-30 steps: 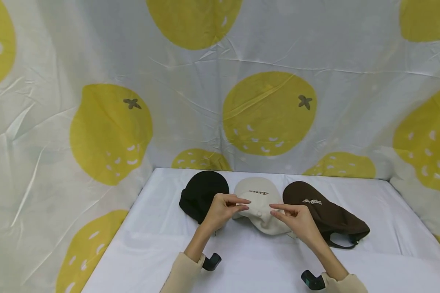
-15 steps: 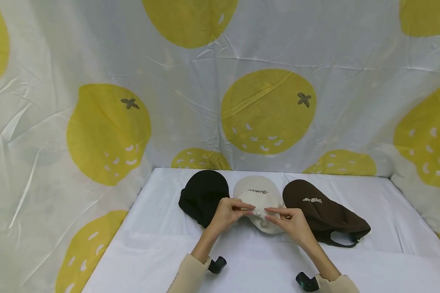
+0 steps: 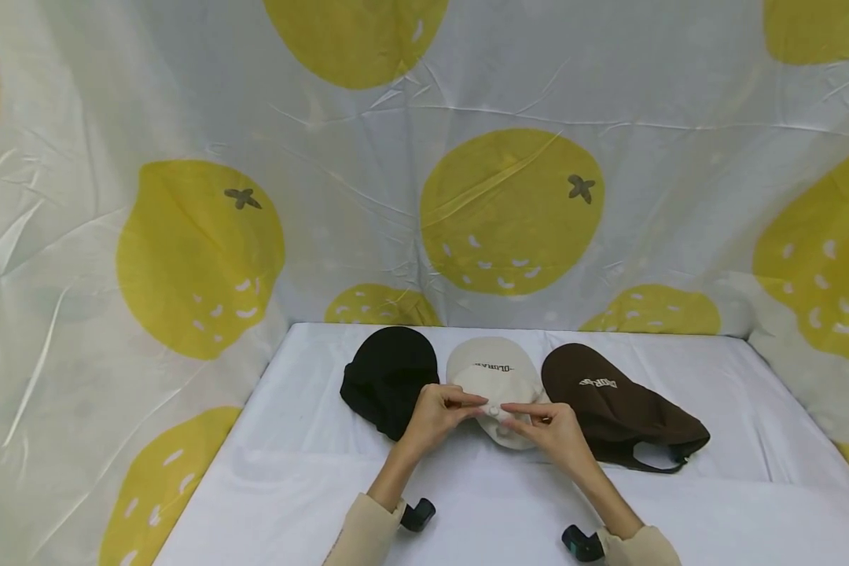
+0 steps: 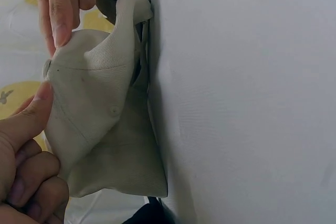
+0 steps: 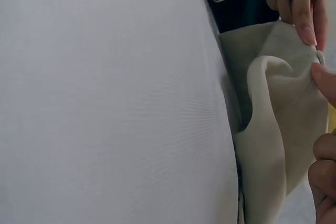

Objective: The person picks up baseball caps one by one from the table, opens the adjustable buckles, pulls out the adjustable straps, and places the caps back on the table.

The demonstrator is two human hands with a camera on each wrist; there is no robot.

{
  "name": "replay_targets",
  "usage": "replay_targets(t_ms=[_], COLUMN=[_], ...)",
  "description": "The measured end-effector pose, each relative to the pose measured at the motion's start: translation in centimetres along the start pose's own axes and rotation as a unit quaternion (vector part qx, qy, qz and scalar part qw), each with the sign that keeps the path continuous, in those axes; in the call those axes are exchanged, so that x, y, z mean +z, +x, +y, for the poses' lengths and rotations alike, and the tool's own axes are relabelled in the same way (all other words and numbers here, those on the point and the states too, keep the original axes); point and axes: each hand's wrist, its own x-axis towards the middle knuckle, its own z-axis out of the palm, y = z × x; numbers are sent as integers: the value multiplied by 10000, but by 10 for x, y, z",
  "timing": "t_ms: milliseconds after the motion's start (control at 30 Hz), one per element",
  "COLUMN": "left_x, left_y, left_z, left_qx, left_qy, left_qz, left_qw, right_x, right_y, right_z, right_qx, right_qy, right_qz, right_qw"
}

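Note:
A cream baseball cap (image 3: 494,368) with dark lettering lies in the middle of the head view, its brim pointing away. My left hand (image 3: 430,418) pinches the top of its crown on the left of the button. On the button's other side, my right hand (image 3: 560,434) pinches the crown too. The left wrist view shows the crown's cloth (image 4: 86,90) folded and creased below the fingertips. In the right wrist view, the near edge of the cap (image 5: 262,145) curls over on itself. Inner parts of both grips are hidden.
A black cap (image 3: 393,379) lies close on the left, and a brown cap (image 3: 626,409) with light lettering on the right. All rest on a white-covered table (image 3: 481,515). A lemon-print cloth (image 3: 354,196) hangs behind.
Both hands have come down and closer together from just above the cream cap, and now pinch its crown beside the button. The head view has shifted slightly.

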Motion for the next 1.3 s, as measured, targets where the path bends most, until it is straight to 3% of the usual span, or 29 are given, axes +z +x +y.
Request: replay_targets(t_ms=[267,767,933,1167,1300], left_x=[4,-5,-9,-13,-16], left_y=[1,1,2,1,-1], left_z=[0,10,19,37,48], left_qx=[27,293,331,619,750], left_qy=[219,-329,-485,-620,-734], left_qz=[120,-109,-117,-96,-51], left_qw=[9997,9990,9982,9961,9945], right_x=[6,2,-5,-13,-16], right_y=[0,0,0,-1,-2], right_z=[5,-4,-18,-37,-50], right_qx=[-160,-558,-624,-493,-665], right_qy=[-18,596,760,885,1037], right_qz=[284,310,263,309,288], right_qw=[9995,9962,9948,9944,9920])
